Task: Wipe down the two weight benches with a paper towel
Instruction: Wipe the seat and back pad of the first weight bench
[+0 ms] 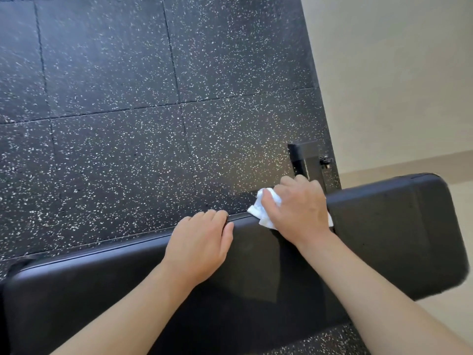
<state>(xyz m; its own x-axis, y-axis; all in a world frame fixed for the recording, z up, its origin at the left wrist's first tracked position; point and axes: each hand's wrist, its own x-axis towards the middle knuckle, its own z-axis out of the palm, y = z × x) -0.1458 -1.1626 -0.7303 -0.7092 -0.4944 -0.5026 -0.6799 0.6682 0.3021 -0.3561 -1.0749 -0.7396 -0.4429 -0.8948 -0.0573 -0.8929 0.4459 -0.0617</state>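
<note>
Floor: black rubber tiles (128,98) flecked with white filled the left and middle of the view, with thin seams between them.
Bench: a black padded weight bench (102,290) ran across the lower part of the view from the lower left up to the right; its vinyl looked smooth and faintly glossy, with rounded corners and a break between the long pad and a shorter pad (396,226) at the right end.
Left hand: the left hand (202,242) lay on the far edge of the long pad, fingers curled over that edge and gripping it.
Paper towel: a crumpled white paper towel (261,211) sat on the bench's far edge near the break between the pads, just right of the left hand, mostly covered.
Right hand: the right hand (294,208) held the towel bunched under its curled fingers and pressed it against the bench.
Frame: a black metal post (304,162) stood just beyond the right hand.
Wall: a pale wall (396,73) closed the right side.
</note>
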